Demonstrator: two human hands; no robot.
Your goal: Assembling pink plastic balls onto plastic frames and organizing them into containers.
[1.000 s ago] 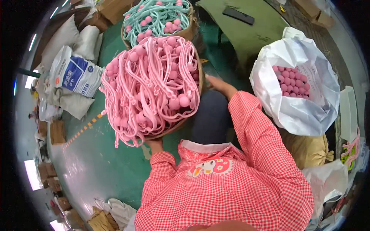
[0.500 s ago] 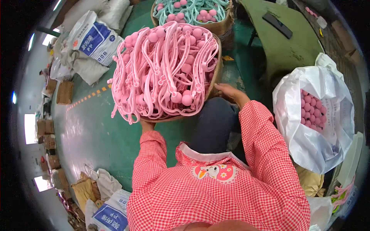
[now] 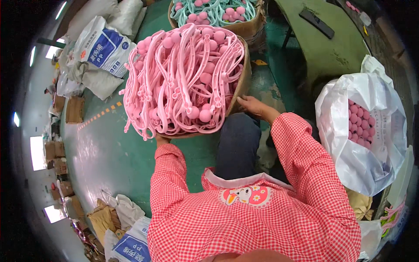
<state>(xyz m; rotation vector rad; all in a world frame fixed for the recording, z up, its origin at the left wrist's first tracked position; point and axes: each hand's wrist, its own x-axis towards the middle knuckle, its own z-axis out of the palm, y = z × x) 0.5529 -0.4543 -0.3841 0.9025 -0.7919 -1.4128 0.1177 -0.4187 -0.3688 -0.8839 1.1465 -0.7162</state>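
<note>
A cardboard box (image 3: 242, 83), heaped with pink, soft-looking straps (image 3: 183, 83) and pink balls (image 3: 205, 114), is in front of me. Some strap ends hang over its near and left edges. My right hand (image 3: 255, 107) grips the box's right side near its close corner, the fingertips partly hidden against the cardboard. At the near left corner, my left hand (image 3: 162, 140) holds the box from below; its fingers are hidden under box and straps. My dark-trousered leg (image 3: 239, 144) shows just below the box, between my arms.
Another box (image 3: 251, 28) with mint-green straps and pink balls stands beyond. To the right are a green-topped table (image 3: 331, 56) bearing a dark flat object (image 3: 316, 23), and a white sack (image 3: 371, 170) of pink balls. White sacks (image 3: 102, 48) lie at left on the green floor (image 3: 104, 144).
The box and both my hands have shifted slightly left in the view, while the white sack of balls appears a little farther right. My hold on the box looks the same.
</note>
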